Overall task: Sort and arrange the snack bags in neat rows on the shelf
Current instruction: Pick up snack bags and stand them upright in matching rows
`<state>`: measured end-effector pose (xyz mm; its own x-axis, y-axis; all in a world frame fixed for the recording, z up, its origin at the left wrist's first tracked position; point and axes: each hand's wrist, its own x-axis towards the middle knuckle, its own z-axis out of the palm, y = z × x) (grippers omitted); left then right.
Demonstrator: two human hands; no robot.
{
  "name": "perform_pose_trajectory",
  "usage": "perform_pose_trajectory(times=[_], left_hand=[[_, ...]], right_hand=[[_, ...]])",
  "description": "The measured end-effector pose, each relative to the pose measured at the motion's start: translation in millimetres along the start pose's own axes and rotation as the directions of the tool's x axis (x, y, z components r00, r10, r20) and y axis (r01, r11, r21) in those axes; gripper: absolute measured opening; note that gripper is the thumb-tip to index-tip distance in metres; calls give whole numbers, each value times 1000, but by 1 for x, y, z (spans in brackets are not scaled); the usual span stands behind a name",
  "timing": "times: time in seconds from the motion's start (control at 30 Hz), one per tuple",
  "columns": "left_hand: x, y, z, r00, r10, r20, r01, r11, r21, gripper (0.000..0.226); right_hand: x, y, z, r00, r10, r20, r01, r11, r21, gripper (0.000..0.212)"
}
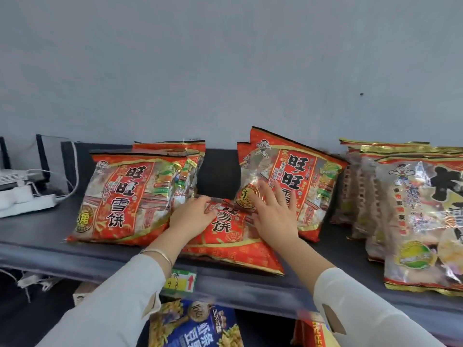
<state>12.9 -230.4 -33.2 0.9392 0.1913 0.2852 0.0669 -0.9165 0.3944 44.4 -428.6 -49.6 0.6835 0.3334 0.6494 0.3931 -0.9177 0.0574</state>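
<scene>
Your shelf (37, 236) carries an upright bag (120, 196) at 9 o'clock, a leaning bag (300, 181) at 2 o'clock and the flat bag (233, 249) at centre. Your left hand (193, 217) grasps its far edge; your right hand (275, 219) rests on it, fingers (271, 199) released and spread

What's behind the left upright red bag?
Behind the left bag stands a second red bag, with only its top edge and right side showing. The left bag covers the rest of it, so any further bags behind cannot be seen.
</scene>
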Motion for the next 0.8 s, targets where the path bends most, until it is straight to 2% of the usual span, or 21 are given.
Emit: perform_pose_trajectory(times=[0.17,0.33,0.43,0.57,0.7,0.8], left_hand=[[27,-8,-4,938,-208,278,272,937,-217,73],[48,-17,-4,878,-273,392,390,884,-258,78],[52,-17,-3,845,-293,448,444,851,-281,84],[49,-11,0,889,-252,382,401,831,-385,106],[41,-1,-5,940,-217,262,316,844,-434,107],[26,8,-12,960,-220,174,273,876,-397,101]], right_hand=[[10,6,12,994,50,98,-44,997,-66,60],[12,10,16,994,69,86,-61,994,-85,67],[10,17,14,989,134,70,-127,988,-92,72],[11,26,6,982,147,118,-135,985,-106,71],[14,31,1,981,130,146,-117,989,-95,71],[14,29,-1,977,140,160,-128,988,-83,70]])
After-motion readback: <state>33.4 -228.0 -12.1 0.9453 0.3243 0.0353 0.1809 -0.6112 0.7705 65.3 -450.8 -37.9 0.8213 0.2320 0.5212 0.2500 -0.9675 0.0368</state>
